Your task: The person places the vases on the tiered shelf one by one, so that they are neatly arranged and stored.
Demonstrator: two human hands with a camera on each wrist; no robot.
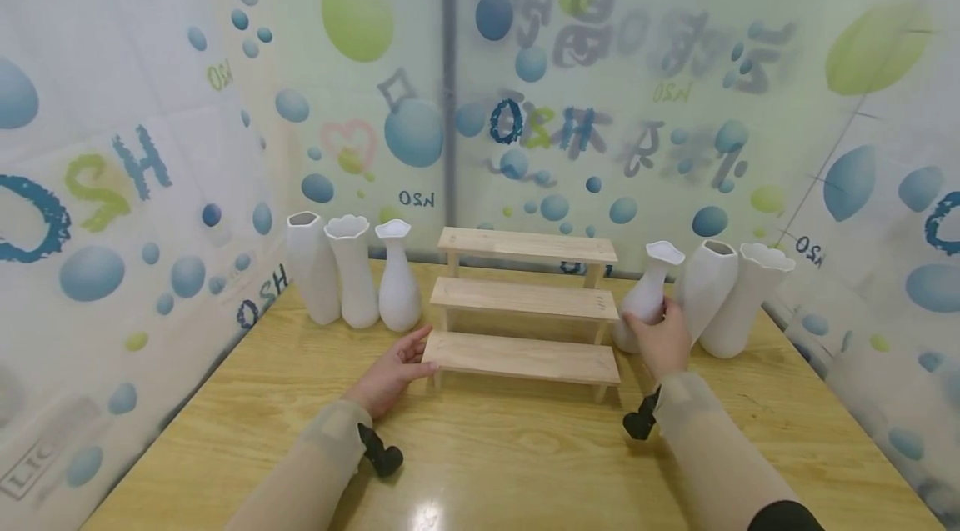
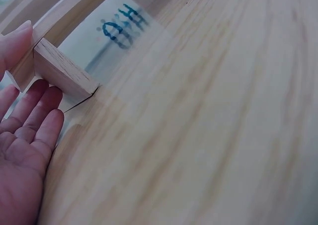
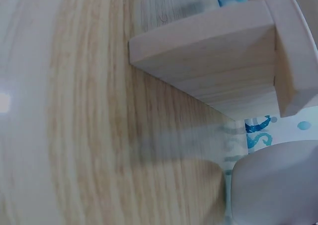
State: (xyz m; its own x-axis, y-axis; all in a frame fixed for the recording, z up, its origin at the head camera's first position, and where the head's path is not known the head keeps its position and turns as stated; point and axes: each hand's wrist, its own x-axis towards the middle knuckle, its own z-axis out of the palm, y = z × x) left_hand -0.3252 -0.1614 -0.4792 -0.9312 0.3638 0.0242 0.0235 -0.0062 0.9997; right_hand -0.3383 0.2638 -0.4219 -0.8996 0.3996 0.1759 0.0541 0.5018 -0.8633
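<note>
A three-tier wooden stand point(image 1: 525, 352) sits mid-table. My left hand point(image 1: 390, 374) is at the left end of its lowest board, the thumb touching the front corner. In the left wrist view the left fingers point(image 2: 42, 103) are loosely extended beside the stand's leg point(image 2: 64, 68). Right of the stand, my right hand point(image 1: 663, 341) grips the body of a narrow-necked white vase point(image 1: 645, 298) with a wavy flared rim, which leans slightly right. In the right wrist view the white vase point(image 3: 276, 183) shows beside the stand's end panel point(image 3: 203, 61); the hand is out of that frame.
Two more white vases lean right of my right hand: an angular one point(image 1: 705, 285) and a ruffle-rimmed one point(image 1: 738, 306). On the left stand an angular vase point(image 1: 313, 273), a ruffled vase point(image 1: 352, 277) and a narrow-necked vase point(image 1: 400, 289). Patterned curtains point(image 1: 360, 114) surround the wooden table point(image 1: 480, 456).
</note>
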